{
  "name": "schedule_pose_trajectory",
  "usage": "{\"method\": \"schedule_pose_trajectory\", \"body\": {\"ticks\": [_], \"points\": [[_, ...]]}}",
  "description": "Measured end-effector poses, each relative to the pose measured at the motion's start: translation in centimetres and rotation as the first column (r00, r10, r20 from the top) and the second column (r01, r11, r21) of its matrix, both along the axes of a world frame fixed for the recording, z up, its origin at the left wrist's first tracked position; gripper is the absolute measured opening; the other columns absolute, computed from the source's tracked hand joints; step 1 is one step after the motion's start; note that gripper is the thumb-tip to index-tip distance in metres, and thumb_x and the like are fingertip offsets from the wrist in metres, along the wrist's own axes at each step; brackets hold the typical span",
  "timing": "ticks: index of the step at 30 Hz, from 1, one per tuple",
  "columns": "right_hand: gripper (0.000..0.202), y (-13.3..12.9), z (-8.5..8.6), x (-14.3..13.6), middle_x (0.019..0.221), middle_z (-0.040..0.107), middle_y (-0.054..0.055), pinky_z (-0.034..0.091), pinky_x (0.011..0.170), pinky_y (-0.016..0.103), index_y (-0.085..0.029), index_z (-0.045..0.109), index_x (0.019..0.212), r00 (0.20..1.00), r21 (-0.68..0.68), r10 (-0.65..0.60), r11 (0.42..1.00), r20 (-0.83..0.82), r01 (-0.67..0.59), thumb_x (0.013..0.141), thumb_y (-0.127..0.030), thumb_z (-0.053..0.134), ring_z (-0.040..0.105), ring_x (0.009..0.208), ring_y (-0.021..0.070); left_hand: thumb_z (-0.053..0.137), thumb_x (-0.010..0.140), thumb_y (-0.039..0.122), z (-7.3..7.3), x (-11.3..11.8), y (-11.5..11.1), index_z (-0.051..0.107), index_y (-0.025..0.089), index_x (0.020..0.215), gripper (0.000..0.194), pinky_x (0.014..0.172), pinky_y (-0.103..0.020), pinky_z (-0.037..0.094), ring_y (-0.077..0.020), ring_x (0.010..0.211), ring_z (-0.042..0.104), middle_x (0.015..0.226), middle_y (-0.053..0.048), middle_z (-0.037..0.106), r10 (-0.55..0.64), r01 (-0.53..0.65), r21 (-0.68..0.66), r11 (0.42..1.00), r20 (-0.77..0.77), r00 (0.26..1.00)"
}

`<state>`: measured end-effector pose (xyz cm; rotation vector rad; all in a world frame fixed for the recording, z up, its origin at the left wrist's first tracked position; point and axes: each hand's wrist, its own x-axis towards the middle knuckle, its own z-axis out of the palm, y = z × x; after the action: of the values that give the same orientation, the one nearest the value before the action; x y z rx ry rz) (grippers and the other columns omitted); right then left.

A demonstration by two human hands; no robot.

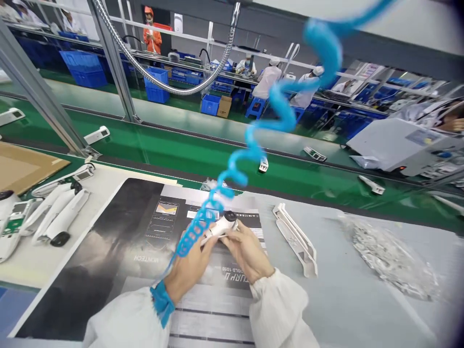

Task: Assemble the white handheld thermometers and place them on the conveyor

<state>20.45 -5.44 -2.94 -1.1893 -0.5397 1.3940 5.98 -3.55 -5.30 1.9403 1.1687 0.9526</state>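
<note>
Between my two hands is a white handheld device [219, 226] with a round black end, held over a printed black-and-grey sheet [119, 232]. My left hand [192, 270] grips its left side, partly hidden behind a coiled blue cord [232, 169]. A blue wrist strap [162, 303] circles my left wrist. My right hand [250, 251] closes on the device's near right side, fingertips close to the left ones. What the fingertips touch there is too small to make out. Right of my hands lie long white plastic shell pieces [297, 241], close together.
Several white devices [67, 217] lie at left beside a cardboard piece [25, 164]. A clear bag of small parts [395, 258] lies at right. Beyond the bench edge, a green belt [188, 145] carries spaced white devices. A metal post [112, 58] stands at left; co-workers sit farther back.
</note>
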Motion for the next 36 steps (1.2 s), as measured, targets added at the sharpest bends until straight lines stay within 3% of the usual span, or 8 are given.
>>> {"method": "schedule_pose_trajectory", "body": {"ticks": [6, 14, 20, 23, 25, 28, 31, 36], "points": [[0.041, -1.1, -2.3, 0.3, 0.112, 0.07, 0.005, 0.047, 0.1, 0.042, -0.026, 0.069, 0.1, 0.999, 0.121, -0.001, 0.993, 0.034, -0.003, 0.067, -0.046, 0.082, 0.063, 0.107, 0.025, 0.054, 0.095, 0.03, -0.6, -2.0, 0.5, 0.065, 0.024, 0.119, 0.027, 0.099, -0.043, 0.044, -0.0246, 0.114, 0.057, 0.118, -0.007, 0.067, -0.072, 0.071, -0.033, 0.997, -0.029, 0.997], [0.047, -1.0, -3.2, 0.9, 0.116, 0.068, 0.009, 0.043, 0.103, 0.038, -0.02, 0.068, 0.112, 0.997, 0.191, 0.025, 0.981, 0.07, -0.038, 0.073, -0.042, 0.08, 0.059, 0.113, 0.0239, 0.05, 0.097, 0.031, -0.3, -1.5, 0.3, 0.06, 0.021, 0.124, 0.031, 0.098, -0.034, 0.048, -0.0215, 0.112, 0.061, 0.123, -0.007, 0.065, -0.143, 0.151, -0.136, 0.979, 0.065, 0.988], [0.055, 1.0, -2.6, -1.1, 0.082, 0.07, 0.005, 0.054, 0.084, 0.042, -0.022, 0.067, 0.087, 0.91, -0.084, -0.199, 0.98, -0.365, 0.181, 0.078, -0.075, 0.054, 0.067, 0.089, 0.025, 0.038, 0.1, 0.044, -2.5, -0.3, -1.9, 0.049, 0.019, 0.137, 0.046, 0.073, -0.038, 0.053, -0.0272, 0.087, 0.067, 0.116, -0.015, 0.066, -0.144, 0.185, 0.064, 0.981, -0.404, 0.903], [0.048, 1.3, -3.2, -1.6, 0.043, 0.044, -0.004, 0.054, 0.067, 0.04, -0.026, 0.057, 0.062, 0.885, -0.171, -0.256, 0.964, -0.39, 0.203, 0.083, -0.068, 0.05, 0.053, 0.048, 0.0185, 0.041, 0.097, 0.052, -2.8, -1.1, -1.3, 0.061, 0.016, 0.12, 0.047, 0.07, -0.038, 0.052, -0.0279, 0.075, 0.068, 0.09, -0.014, 0.071, -0.202, 0.281, 0.066, 0.957, -0.542, 0.816], [0.047, 1.0, -3.3, -1.8, 0.04, 0.035, -0.007, 0.054, 0.065, 0.038, -0.026, 0.051, 0.057, 0.874, -0.157, -0.22, 0.973, -0.434, 0.168, 0.084, -0.064, 0.052, 0.044, 0.042, 0.0154, 0.041, 0.097, 0.053, -2.0, -2.1, -0.2, 0.066, 0.015, 0.107, 0.046, 0.069, -0.037, 0.052, -0.0268, 0.07, 0.068, 0.081, -0.013, 0.071, -0.261, 0.34, 0.03, 0.94, -0.582, 0.771], [0.035, 0.2, -2.6, -2.0, 0.064, 0.059, -0.002, 0.053, 0.084, 0.034, -0.023, 0.063, 0.075, 0.842, -0.08, -0.081, 0.996, -0.534, 0.044, 0.084, -0.057, 0.06, 0.064, 0.073, 0.0171, 0.038, 0.098, 0.052, -0.3, -2.9, 1.1, 0.066, 0.014, 0.095, 0.047, 0.071, -0.038, 0.051, -0.0271, 0.073, 0.067, 0.078, -0.013, 0.069, -0.234, 0.311, 0.034, 0.95, -0.581, 0.78], [0.034, -0.6, -1.8, -2.4, 0.096, 0.068, 0.002, 0.046, 0.101, 0.033, -0.022, 0.067, 0.093, 0.86, 0.017, -0.013, 1.0, -0.51, 0.025, 0.083, -0.054, 0.066, 0.062, 0.107, 0.0195, 0.045, 0.097, 0.049, 0.8, -2.2, 0.7, 0.06, 0.015, 0.117, 0.042, 0.087, -0.045, 0.048, -0.0302, 0.101, 0.063, 0.108, -0.016, 0.068, -0.079, 0.16, 0.165, 0.973, -0.417, 0.906], [0.039, -1.5, -2.0, -3.2, 0.108, 0.07, 0.007, 0.046, 0.102, 0.04, -0.02, 0.07, 0.1, 0.904, 0.012, -0.025, 0.999, -0.427, 0.033, 0.079, -0.053, 0.071, 0.059, 0.115, 0.0241, 0.047, 0.098, 0.039, 0.2, 0.0, -1.1, 0.053, 0.02, 0.132, 0.039, 0.099, -0.043, 0.043, -0.0277, 0.115, 0.058, 0.125, -0.013, 0.063, 0.037, 0.031, 0.265, 0.964, -0.246, 0.968]]}}
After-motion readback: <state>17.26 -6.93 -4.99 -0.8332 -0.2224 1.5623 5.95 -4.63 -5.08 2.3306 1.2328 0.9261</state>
